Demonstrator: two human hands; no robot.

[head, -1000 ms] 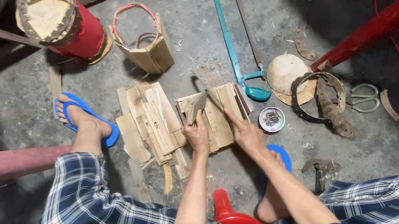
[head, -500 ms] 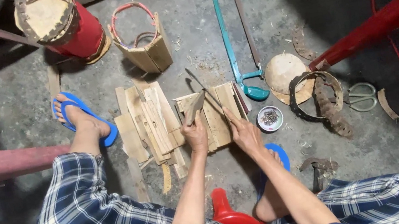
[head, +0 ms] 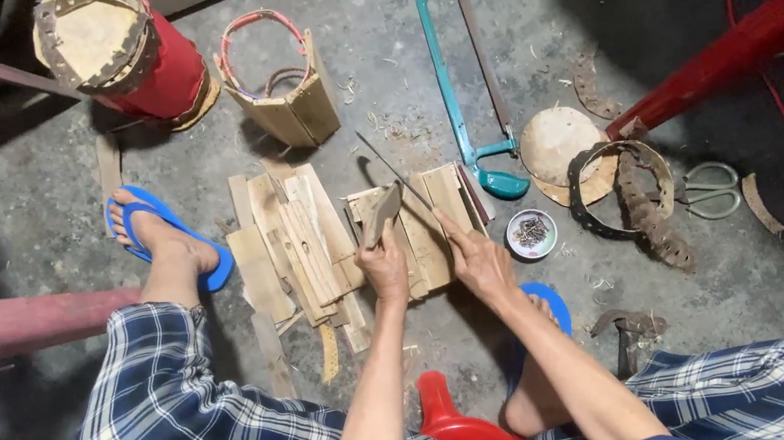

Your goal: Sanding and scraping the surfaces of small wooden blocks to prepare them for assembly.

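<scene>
In the head view, a small wooden piece point(head: 382, 215) is held upright by the left hand point(head: 384, 269), whose grip is clamped on its lower end, just above a stack of flat wooden slats point(head: 429, 230) lying on the concrete floor point(head: 370, 51). A long thin blade point(head: 395, 169) is held by the right hand point(head: 480, 261), the grip closed around its handle end with the forefinger stretched along it; the blade slants up and to the left, and its lower part is seen against the upper edge of the wooden piece. Compared with half a second ago, the wooden piece has been raised slightly and tilted more upright, and the blade has been swung a little so that its tip points further up the floor; the hands have stayed close together over the stack. To the left of the stack a second heap of slats point(head: 290, 249) is spread, well apart from a blue sandal point(head: 174, 234) worn on the left foot. A teal-framed hacksaw point(head: 459, 80) lies beyond the stack, a small round dish of nails point(head: 531, 233) just beside the right hand, and scissors point(head: 711, 190) farther right.
</scene>
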